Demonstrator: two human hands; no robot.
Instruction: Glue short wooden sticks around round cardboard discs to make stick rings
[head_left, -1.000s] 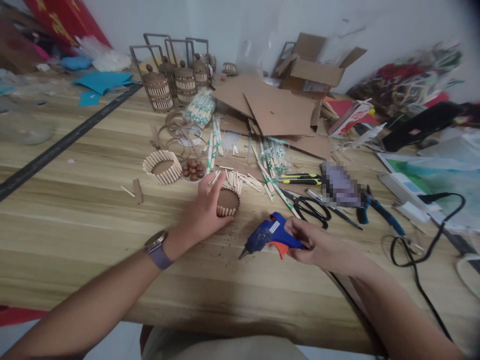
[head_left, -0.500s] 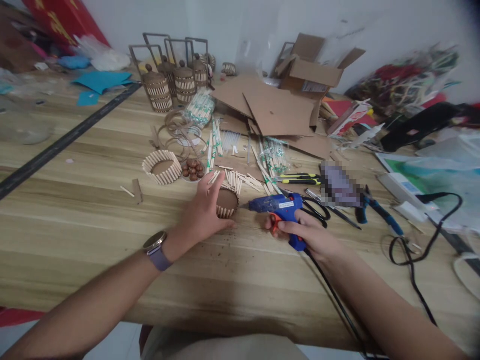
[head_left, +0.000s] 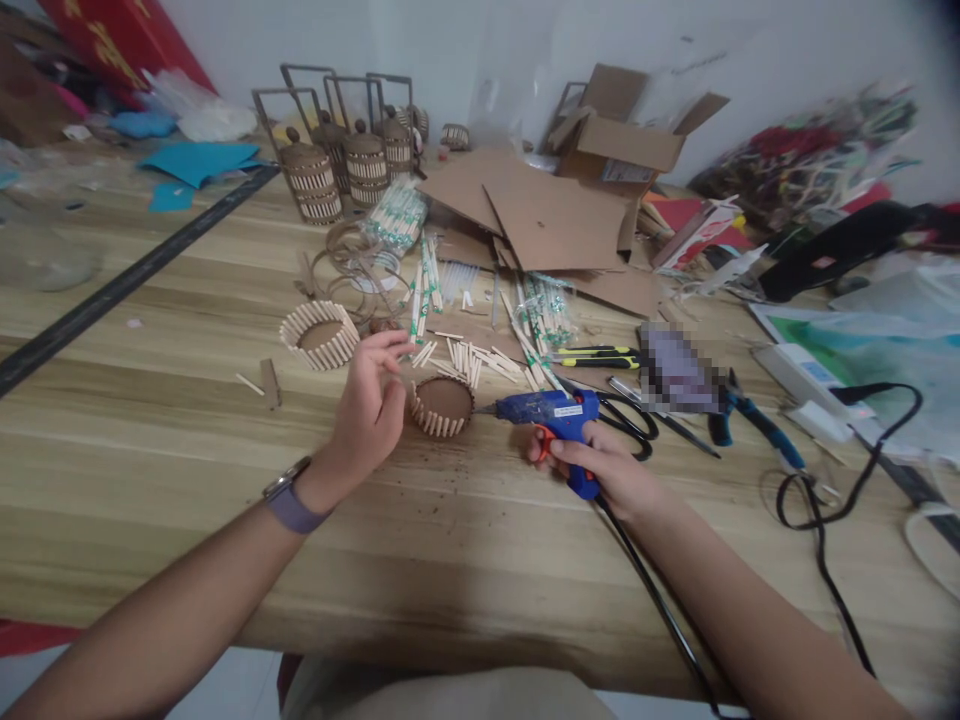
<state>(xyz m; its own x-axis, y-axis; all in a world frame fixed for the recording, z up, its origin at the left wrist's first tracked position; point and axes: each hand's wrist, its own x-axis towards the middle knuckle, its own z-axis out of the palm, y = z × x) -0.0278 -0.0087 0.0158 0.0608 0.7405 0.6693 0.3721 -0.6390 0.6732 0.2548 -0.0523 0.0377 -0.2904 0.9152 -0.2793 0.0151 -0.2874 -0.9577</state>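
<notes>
My right hand (head_left: 592,462) is wrapped round a blue glue gun (head_left: 544,408) with an orange trigger. The gun's nozzle points left, close to the right rim of a small round piece (head_left: 442,405) with a brown base and short sticks round its edge. Left of this piece, my left hand (head_left: 367,400) is raised with its fingers apart and nothing in it. A bowl of brown beads (head_left: 384,326) is mostly hidden behind its fingers. A larger ring of pale sticks (head_left: 321,337) stands farther left.
Loose short sticks (head_left: 480,362) lie behind the round piece. Cutters (head_left: 600,356), black-handled scissors (head_left: 637,425) and pliers (head_left: 765,425) are on the right. Cardboard sheets (head_left: 555,220) and lidded stick baskets (head_left: 366,165) stand at the back. The gun's black cord (head_left: 652,590) runs toward the front edge.
My left hand has moved left, away from the small round piece, uncovering it and now hiding most of the beads. The glue gun has shifted very slightly left.
</notes>
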